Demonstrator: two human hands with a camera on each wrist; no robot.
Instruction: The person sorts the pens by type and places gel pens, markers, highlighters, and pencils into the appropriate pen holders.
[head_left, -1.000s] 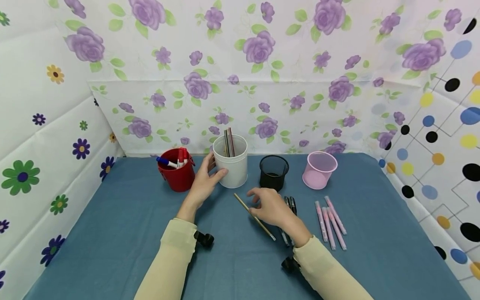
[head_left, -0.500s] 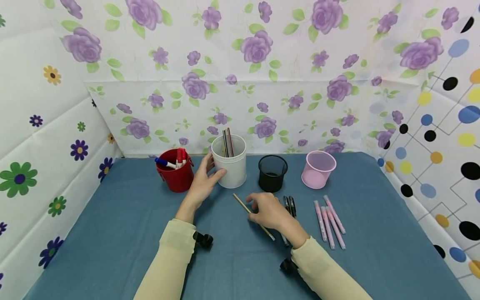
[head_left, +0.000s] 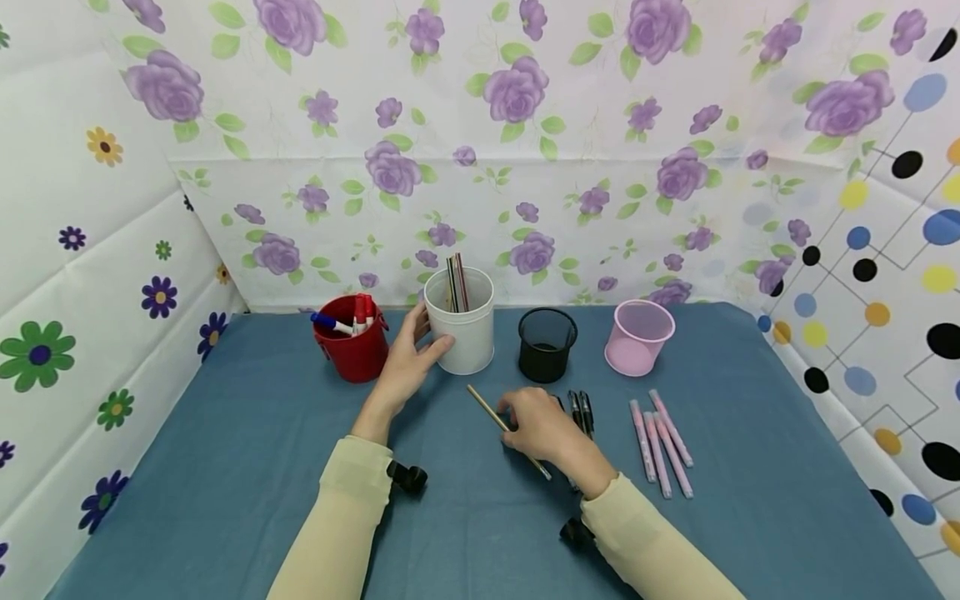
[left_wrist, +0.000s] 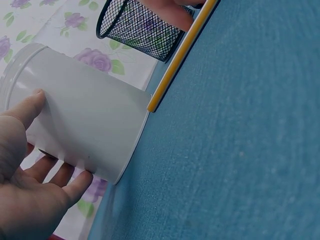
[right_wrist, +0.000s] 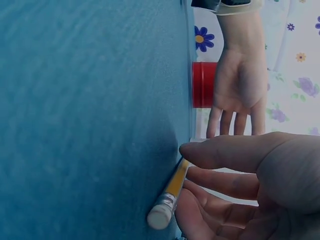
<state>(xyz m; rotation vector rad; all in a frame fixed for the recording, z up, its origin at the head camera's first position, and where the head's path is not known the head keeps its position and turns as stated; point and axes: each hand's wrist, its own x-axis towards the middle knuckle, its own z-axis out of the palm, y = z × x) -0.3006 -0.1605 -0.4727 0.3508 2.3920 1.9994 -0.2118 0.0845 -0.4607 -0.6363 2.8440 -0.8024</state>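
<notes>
Head view, with both wrist views, items listed by position from the fingers.
Left hand [head_left: 405, 367]: thumb and fingers spread round the wall of a white cup [head_left: 467, 343], holding it upright. Cup: smooth, opaque, slightly tapered, ridged below the rim; slim pencils [head_left: 462, 285] lean inside.
Right hand [head_left: 542, 425]: thumb and fingers drawn narrow, pinching a single pencil [left_wrist: 180, 60], yellow, straight-shafted, with silvery ferrule and white eraser; it lies along the surface [head_left: 465, 525], one end pointing toward the white cup.
Left of the left fingers: red bucket [head_left: 357, 354], glossy, round, containing markers [head_left: 361, 312] with red and blue caps.
Beyond the right fingers: black cup [head_left: 545, 360], wire mesh, round. Farther right: pink cup [head_left: 633, 354], round, flared rim.
Just right of the right fingers: black pens [head_left: 575, 407], partly covered by the hand. Farther right: pink pens [head_left: 656, 455], slender, lying loosely grouped.
Surface: blue woven cloth, lightly creased.
Lettering: any print on the pens is too small to read.
</notes>
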